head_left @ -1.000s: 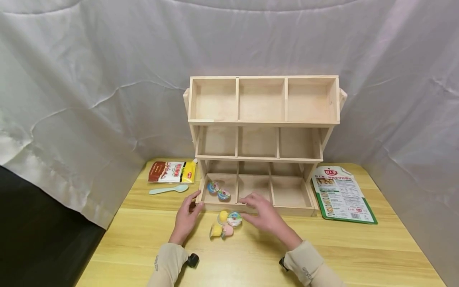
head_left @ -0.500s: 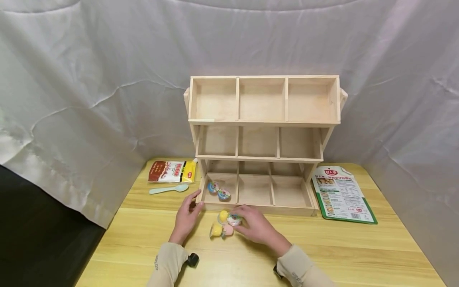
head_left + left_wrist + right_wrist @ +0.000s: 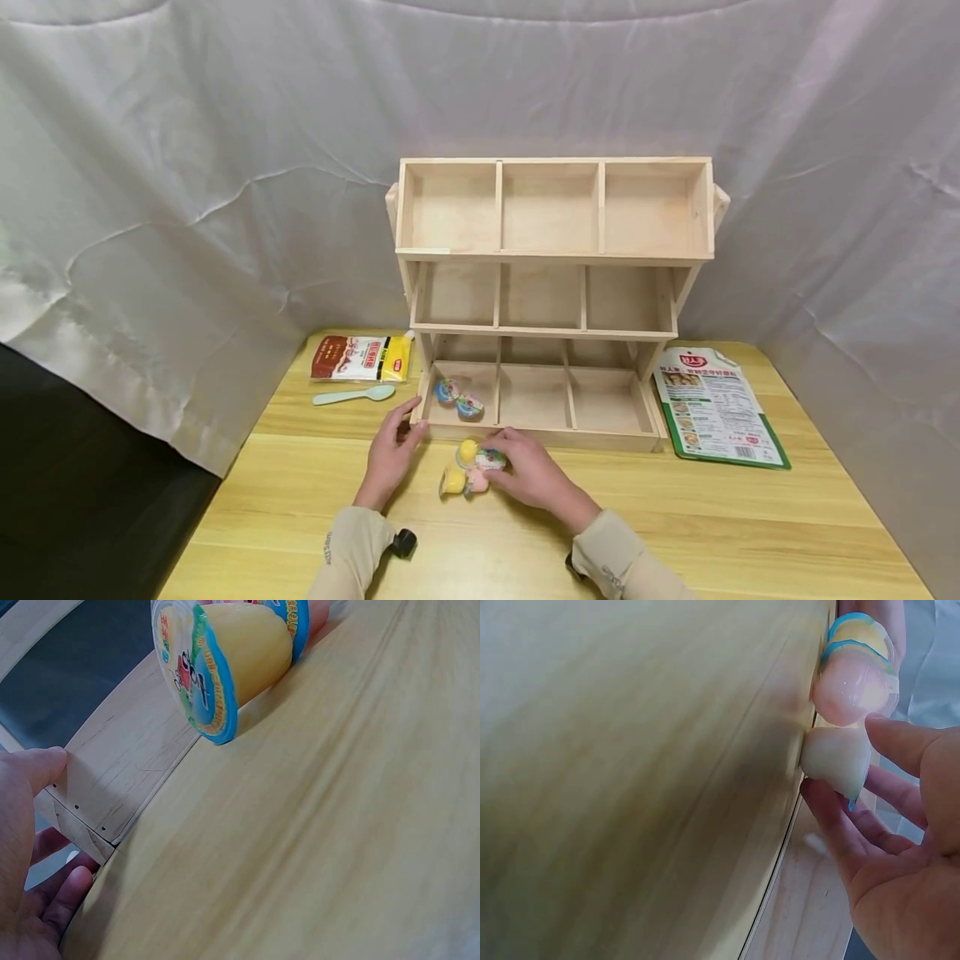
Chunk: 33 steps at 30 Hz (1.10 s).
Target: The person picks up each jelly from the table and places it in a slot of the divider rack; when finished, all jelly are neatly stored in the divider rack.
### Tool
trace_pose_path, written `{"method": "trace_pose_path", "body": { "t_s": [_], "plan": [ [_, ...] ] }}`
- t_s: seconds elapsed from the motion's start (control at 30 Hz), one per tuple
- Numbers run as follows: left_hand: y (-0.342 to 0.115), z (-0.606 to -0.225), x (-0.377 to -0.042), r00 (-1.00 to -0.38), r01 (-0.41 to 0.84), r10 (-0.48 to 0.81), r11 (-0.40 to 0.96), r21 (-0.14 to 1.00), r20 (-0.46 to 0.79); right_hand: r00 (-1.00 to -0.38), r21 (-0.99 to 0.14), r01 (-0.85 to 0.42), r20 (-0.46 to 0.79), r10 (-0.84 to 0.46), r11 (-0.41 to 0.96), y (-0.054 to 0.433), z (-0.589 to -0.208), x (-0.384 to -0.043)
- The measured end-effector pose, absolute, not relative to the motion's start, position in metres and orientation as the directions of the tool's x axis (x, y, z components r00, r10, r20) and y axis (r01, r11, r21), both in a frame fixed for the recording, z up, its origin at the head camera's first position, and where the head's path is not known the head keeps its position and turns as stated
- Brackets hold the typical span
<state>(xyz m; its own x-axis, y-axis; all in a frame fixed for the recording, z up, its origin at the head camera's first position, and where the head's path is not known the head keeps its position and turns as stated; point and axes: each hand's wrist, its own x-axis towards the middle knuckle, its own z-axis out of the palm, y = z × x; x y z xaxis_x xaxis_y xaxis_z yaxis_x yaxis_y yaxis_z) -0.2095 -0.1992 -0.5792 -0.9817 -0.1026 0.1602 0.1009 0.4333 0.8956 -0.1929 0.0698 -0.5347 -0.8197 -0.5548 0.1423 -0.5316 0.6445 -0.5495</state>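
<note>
Several small jelly cups lie on the table in front of a tiered wooden box (image 3: 555,332). My right hand (image 3: 528,475) has its thumb and fingers around a white jelly cup (image 3: 836,759), which still lies on the table. A pink jelly cup (image 3: 851,690) touches it, and two yellow jelly cups (image 3: 453,481) lie alongside. Around the lower left front corner of the box curls my left hand (image 3: 392,454); in the left wrist view its thumb (image 3: 49,763) presses the front panel. Two blue-rimmed jelly cups (image 3: 469,407) lie in the bottom tier's left compartment.
On the left are a red-and-yellow food packet (image 3: 360,358) and a pale green spoon (image 3: 354,395). A white-and-green food pouch (image 3: 716,408) lies right of the box. Grey curtain (image 3: 225,167) hangs behind and at the sides.
My right hand has moved left and down from the box's front edge to the white jelly cup, and its fingers have closed around it. The left hand has stayed put.
</note>
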Motion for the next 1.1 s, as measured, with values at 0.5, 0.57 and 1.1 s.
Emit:
{"method": "trace_pose_path", "body": {
  "t_s": [0.5,0.57,1.1],
  "plan": [
    [-0.197,-0.577,-0.211,-0.983,0.095,-0.099,0.445,0.89,0.154,-0.831,-0.577,-0.518,0.167,-0.53,0.631,0.074,-0.522,-0.192],
    [-0.197,-0.576,-0.211,-0.984,0.091,-0.1,0.439,0.894,0.149,-0.836,-0.592,-0.511,0.174,-0.521,0.623,0.076,-0.518,-0.193],
    [-0.198,-0.578,-0.208,-0.982,0.085,-0.113,0.446,0.891,0.15,-0.878,-0.613,-0.464,0.22,-0.426,0.639,0.103,-0.496,-0.203]
  ]
}}
